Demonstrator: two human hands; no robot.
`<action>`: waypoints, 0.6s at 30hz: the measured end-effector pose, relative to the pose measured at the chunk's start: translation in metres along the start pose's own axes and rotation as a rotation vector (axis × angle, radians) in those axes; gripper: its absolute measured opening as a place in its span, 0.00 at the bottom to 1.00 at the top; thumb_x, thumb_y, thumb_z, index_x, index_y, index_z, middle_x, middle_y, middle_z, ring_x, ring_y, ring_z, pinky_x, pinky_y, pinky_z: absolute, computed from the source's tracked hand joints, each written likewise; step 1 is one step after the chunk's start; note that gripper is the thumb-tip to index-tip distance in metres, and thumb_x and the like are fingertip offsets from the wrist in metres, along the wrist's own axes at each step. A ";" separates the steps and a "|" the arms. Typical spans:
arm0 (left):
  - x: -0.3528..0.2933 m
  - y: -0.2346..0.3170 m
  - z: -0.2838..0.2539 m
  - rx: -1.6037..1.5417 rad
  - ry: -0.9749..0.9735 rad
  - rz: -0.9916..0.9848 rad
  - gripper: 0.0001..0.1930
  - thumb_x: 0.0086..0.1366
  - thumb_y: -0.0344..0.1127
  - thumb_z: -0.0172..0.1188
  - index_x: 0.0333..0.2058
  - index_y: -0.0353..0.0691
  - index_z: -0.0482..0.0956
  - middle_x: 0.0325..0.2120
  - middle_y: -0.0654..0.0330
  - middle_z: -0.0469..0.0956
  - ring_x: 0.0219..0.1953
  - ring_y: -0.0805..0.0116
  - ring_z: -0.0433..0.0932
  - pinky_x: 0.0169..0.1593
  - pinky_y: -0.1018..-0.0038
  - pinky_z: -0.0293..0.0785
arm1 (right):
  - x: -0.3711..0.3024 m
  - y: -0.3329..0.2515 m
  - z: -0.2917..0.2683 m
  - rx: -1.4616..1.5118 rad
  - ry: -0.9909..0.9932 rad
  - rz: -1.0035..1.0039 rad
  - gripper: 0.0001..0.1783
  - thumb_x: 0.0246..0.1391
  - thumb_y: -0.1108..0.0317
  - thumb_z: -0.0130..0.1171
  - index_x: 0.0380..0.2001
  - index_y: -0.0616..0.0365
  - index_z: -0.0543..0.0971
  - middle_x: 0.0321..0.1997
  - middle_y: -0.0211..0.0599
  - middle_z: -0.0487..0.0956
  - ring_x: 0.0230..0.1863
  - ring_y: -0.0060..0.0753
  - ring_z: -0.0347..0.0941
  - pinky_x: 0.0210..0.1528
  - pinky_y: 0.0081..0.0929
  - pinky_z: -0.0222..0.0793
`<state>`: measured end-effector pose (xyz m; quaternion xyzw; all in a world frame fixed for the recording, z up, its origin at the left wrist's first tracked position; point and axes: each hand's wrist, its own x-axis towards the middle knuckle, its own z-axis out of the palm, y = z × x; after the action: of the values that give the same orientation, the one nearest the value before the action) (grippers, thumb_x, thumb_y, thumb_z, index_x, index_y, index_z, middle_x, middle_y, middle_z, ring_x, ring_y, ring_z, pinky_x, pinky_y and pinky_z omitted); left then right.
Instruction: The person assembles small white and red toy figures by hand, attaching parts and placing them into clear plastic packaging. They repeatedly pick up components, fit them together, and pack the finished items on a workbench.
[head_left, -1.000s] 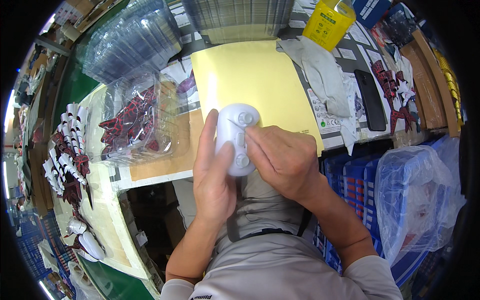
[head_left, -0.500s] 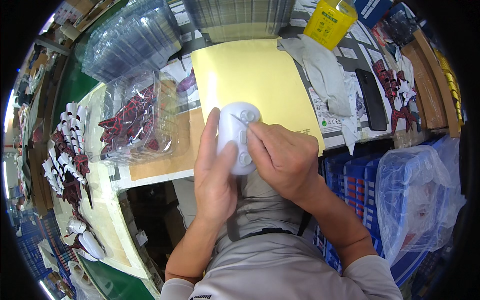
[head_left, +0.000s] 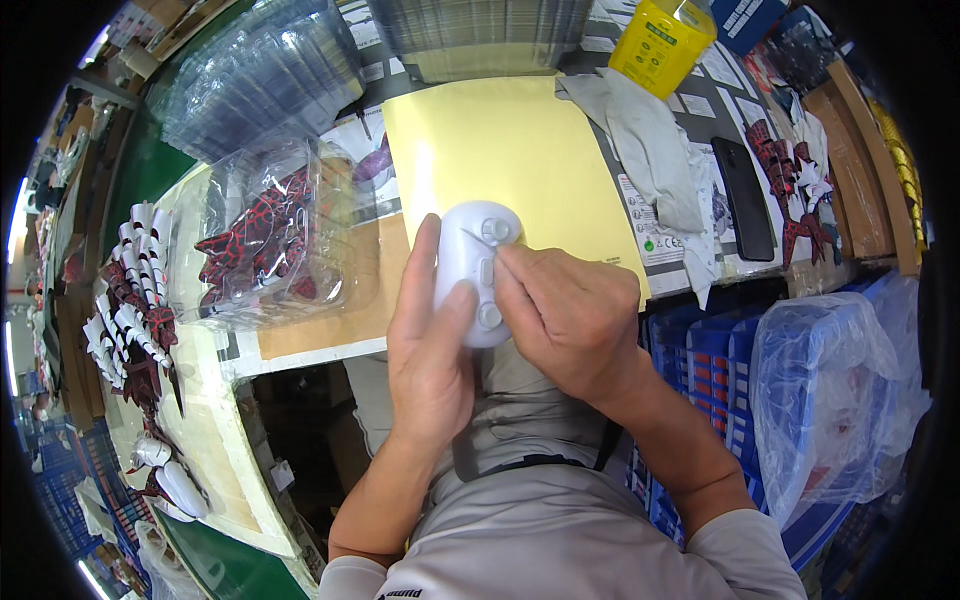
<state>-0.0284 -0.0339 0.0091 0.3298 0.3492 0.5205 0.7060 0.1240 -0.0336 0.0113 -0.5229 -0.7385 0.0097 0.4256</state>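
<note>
A white, rounded oblong plastic piece [head_left: 461, 247] with round knobs and a small rectangular part along its right side is held over the near edge of the yellow sheet. My left hand [head_left: 428, 345] is closed round its left side and lower end, with the thumb lying on its face. In my right hand [head_left: 570, 315], the fingers pinch a thin, pointed tool [head_left: 474, 236]. Its tip lies over the piece beside the upper knob, and the rest is hidden by my fingers. I cannot tell whether it is a blade or a pick.
A yellow sheet [head_left: 500, 140] covers the bench middle. Clear trays [head_left: 265, 85] are stacked behind. Red-and-black parts fill a clear plastic tray [head_left: 345, 275] at left, near black-and-white striped parts [head_left: 140, 260]. At right are a grey cloth [head_left: 645, 160], black phone [head_left: 742, 200] and blue crate [head_left: 800, 370].
Almost nothing differs. The white piece and both hands stay in nearly the same place, with only a very slight shift.
</note>
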 end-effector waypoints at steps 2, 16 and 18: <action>0.000 0.000 0.000 -0.010 -0.007 -0.004 0.35 0.80 0.29 0.50 0.80 0.34 0.49 0.72 0.50 0.66 0.70 0.62 0.69 0.72 0.64 0.65 | 0.000 0.002 0.000 0.012 0.005 -0.020 0.11 0.52 0.79 0.71 0.40 0.66 0.86 0.24 0.42 0.81 0.21 0.41 0.79 0.22 0.35 0.70; -0.001 0.000 0.000 0.007 -0.011 -0.012 0.34 0.80 0.28 0.49 0.79 0.31 0.47 0.71 0.48 0.65 0.70 0.60 0.69 0.73 0.63 0.64 | 0.002 0.006 0.007 -0.025 0.080 -0.062 0.07 0.51 0.73 0.69 0.34 0.59 0.81 0.21 0.35 0.74 0.17 0.36 0.75 0.20 0.35 0.68; -0.001 0.000 0.000 0.006 -0.012 -0.008 0.34 0.80 0.28 0.48 0.79 0.31 0.47 0.71 0.48 0.65 0.70 0.60 0.69 0.73 0.63 0.64 | 0.001 0.004 0.004 -0.013 0.039 -0.020 0.09 0.51 0.77 0.70 0.37 0.63 0.84 0.23 0.40 0.79 0.20 0.40 0.78 0.22 0.34 0.70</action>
<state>-0.0286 -0.0344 0.0091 0.3336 0.3480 0.5144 0.7092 0.1243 -0.0291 0.0074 -0.5183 -0.7352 -0.0094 0.4368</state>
